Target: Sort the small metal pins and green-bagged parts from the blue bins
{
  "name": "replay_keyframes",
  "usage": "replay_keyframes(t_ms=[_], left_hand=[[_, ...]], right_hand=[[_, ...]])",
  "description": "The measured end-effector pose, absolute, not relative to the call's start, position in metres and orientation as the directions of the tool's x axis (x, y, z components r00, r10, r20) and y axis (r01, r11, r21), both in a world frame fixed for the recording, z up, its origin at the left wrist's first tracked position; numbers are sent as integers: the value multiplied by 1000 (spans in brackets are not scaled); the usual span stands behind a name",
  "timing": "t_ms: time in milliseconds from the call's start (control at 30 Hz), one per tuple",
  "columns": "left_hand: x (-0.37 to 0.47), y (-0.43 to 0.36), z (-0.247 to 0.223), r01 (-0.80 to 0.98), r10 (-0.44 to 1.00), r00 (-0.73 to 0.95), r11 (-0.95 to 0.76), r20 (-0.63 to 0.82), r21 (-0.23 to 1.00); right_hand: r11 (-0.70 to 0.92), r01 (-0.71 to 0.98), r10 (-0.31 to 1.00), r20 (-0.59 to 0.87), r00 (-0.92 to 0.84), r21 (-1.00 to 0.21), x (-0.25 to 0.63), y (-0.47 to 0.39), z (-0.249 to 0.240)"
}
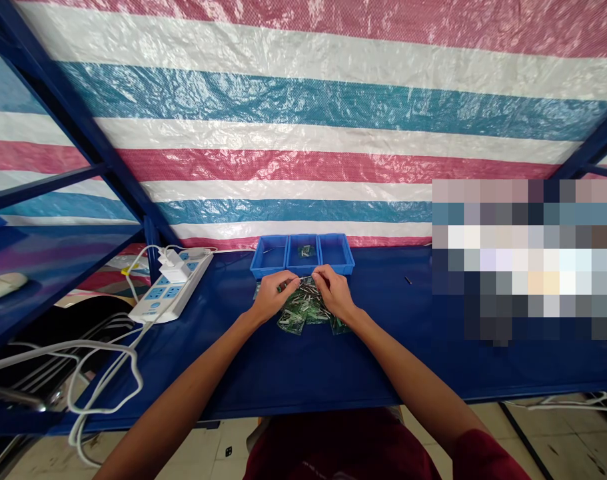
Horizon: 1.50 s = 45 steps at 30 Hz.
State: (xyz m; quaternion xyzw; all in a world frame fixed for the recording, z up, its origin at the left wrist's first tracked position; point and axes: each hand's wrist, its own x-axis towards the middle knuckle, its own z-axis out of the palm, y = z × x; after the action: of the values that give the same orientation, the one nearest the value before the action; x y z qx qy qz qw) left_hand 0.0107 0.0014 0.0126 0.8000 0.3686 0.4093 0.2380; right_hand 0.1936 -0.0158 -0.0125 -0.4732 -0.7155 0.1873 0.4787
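Observation:
My left hand (273, 295) and my right hand (336, 293) are close together over the table, fingertips pinched. Between them runs a small thin piece (306, 276), pale and metallic-looking; its exact kind is too small to tell. Something greenish shows within the left fingers. Below and between the hands lies a pile of small clear bags (306, 313) with a green tint, with many slim metallic pieces in or on them. Just beyond the hands stand blue trays (303, 271), side by side in three compartments; the middle one holds a small printed packet (306, 251).
A white power strip (153, 312) with a plugged-in charger (175, 268) lies on the left of the blue table (303, 373). White cables (108, 400) loop over its left edge. A small dark piece (408, 280) lies to the right. The far right is pixelated.

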Motion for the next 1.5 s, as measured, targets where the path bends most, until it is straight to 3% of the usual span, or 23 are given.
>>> replay_keyframes(t_ms=[200,367,667,867,1100,1200,1300,1400,1500], left_hand=[[10,2,13,288,833,363,-527,418,799],[12,4,8,148,882,216,-453,418,879],[13,11,4,27,912,147,-390,382,920],[14,11,1,98,903,206,-403,377,910],[13,11,10,-23,912,14,-410,411,912],[12,9,12,14,903,28,-429,429,903],[12,7,10,173,881,92,-473,464,864],[11,6,7,390,834,206,-550,512,739],[11,7,3,435,782,337,-623,523,651]], right_hand=[[542,474,823,553,-131,-694,192,-17,-12],[521,449,833,547,-82,-726,192,-18,-11],[479,354,870,489,-68,-803,187,-21,-9],[456,366,883,465,-69,-811,185,-22,-8],[442,335,882,472,10,-832,188,-20,-10],[442,341,880,474,12,-830,188,-19,-11],[436,372,881,472,9,-820,188,-19,-11],[442,391,876,482,4,-807,189,-20,-10],[452,395,870,493,4,-800,190,-20,-9]])
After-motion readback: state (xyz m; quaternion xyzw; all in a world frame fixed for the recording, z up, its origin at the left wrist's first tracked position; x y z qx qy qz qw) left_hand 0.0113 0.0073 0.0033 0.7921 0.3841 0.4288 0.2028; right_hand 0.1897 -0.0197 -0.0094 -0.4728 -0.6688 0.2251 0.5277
